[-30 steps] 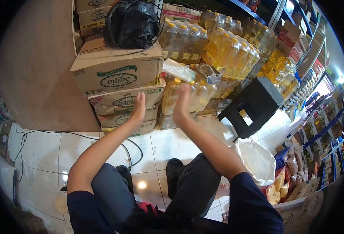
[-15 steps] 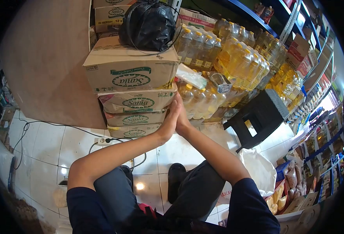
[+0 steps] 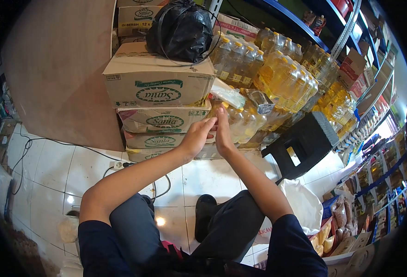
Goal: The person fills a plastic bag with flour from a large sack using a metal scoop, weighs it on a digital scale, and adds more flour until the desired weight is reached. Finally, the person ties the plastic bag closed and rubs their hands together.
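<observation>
In front of the stacked cardboard boxes [image 3: 164, 119], my left hand [image 3: 198, 138] is raised with its fingers somewhat bent and its palm facing the other hand. My right hand [image 3: 223, 133] stands upright beside it, fingers stretched upward. The fingertips meet or nearly meet, while a gap shows between the palms lower down. I see nothing held in either hand. Just behind them are shrink-wrapped bottles of yellow oil [image 3: 245, 121] with a flat pale plastic packet [image 3: 229, 94] on top.
A black plastic bag [image 3: 180, 34] rests on the top box [image 3: 143, 85]. To the right a black stool [image 3: 300, 145] lies tipped, near a white sack [image 3: 300, 203]. A power socket [image 3: 119, 165] and cables lie on the tiled floor [image 3: 175, 184]. Shelves [image 3: 379, 203] of goods line the right.
My palms were pressed flat together; now they have come apart at the bottom, with the left fingers bent. The camera view has shifted slightly.
</observation>
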`<action>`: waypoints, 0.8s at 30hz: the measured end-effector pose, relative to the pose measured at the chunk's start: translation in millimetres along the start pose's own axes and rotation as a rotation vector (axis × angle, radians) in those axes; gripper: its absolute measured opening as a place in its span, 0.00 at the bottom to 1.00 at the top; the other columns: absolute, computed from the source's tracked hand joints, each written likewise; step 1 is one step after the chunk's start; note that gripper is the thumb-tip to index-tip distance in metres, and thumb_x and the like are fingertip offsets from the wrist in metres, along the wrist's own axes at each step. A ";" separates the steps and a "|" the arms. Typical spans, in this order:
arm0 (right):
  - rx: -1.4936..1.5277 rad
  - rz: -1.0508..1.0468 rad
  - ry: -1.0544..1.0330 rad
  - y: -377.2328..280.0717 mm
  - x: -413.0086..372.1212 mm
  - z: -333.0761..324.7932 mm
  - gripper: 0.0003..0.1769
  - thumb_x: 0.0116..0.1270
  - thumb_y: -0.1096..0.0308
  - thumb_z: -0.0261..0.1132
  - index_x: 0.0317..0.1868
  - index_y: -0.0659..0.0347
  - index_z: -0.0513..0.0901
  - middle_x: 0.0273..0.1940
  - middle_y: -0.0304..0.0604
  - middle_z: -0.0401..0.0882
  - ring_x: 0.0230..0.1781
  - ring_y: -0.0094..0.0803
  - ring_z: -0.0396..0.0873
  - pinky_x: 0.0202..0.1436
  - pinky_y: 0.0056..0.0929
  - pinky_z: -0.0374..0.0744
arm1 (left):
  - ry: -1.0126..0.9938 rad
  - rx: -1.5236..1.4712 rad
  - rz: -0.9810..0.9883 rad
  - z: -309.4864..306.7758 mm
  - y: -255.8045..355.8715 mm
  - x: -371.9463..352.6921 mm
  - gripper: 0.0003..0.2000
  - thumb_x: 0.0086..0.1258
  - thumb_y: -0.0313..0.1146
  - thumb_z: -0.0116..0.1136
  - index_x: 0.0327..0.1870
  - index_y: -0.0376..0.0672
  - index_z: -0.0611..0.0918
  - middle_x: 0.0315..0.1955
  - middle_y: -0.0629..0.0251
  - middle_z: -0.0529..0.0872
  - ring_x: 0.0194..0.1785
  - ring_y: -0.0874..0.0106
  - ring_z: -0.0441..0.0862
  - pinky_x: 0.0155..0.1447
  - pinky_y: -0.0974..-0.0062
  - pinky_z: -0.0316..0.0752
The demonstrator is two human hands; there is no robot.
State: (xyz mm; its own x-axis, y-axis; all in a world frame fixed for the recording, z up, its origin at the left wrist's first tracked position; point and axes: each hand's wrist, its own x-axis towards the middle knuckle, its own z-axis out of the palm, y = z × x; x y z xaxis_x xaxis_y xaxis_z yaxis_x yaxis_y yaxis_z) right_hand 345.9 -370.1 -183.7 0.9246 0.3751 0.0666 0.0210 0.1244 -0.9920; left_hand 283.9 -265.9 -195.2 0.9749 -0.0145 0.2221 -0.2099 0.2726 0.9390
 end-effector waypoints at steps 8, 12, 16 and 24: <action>-0.311 -0.577 -0.057 15.2 6.9 -1.5 0.41 0.74 0.53 0.51 0.77 0.58 0.39 0.74 0.59 0.50 0.72 0.47 0.58 0.71 0.39 0.61 | 0.064 0.085 0.163 -1.4 21.8 -2.6 0.19 0.78 0.43 0.48 0.56 0.37 0.80 0.47 0.67 0.83 0.50 0.79 0.78 0.56 0.79 0.72; -0.386 -0.707 0.000 15.5 11.7 -2.3 0.42 0.74 0.50 0.52 0.76 0.62 0.42 0.73 0.61 0.52 0.73 0.51 0.56 0.74 0.42 0.55 | 0.073 0.044 0.220 4.2 24.9 -5.1 0.19 0.77 0.42 0.51 0.54 0.35 0.80 0.46 0.65 0.84 0.51 0.79 0.77 0.60 0.78 0.71; -0.525 -0.818 0.108 7.6 5.6 -3.2 0.43 0.73 0.46 0.50 0.75 0.68 0.46 0.72 0.61 0.55 0.73 0.52 0.55 0.74 0.44 0.51 | 0.072 0.036 0.245 6.4 26.0 -6.1 0.18 0.75 0.41 0.54 0.52 0.34 0.82 0.46 0.62 0.85 0.51 0.79 0.78 0.61 0.78 0.71; -0.786 -0.980 0.263 -2.5 -1.3 -5.4 0.39 0.73 0.48 0.47 0.72 0.71 0.52 0.70 0.60 0.57 0.72 0.53 0.54 0.73 0.47 0.48 | 0.120 0.004 0.257 11.0 27.9 -9.3 0.16 0.70 0.39 0.61 0.49 0.34 0.84 0.44 0.61 0.87 0.47 0.79 0.80 0.56 0.80 0.74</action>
State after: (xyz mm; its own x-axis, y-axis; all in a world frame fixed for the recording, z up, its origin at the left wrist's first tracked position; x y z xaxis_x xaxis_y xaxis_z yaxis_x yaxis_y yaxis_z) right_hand 346.7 -375.9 -181.8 0.4408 0.2321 0.8671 0.8665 -0.3622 -0.3435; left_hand 268.2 -268.7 -168.2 0.8916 0.1686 0.4202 -0.4510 0.2485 0.8572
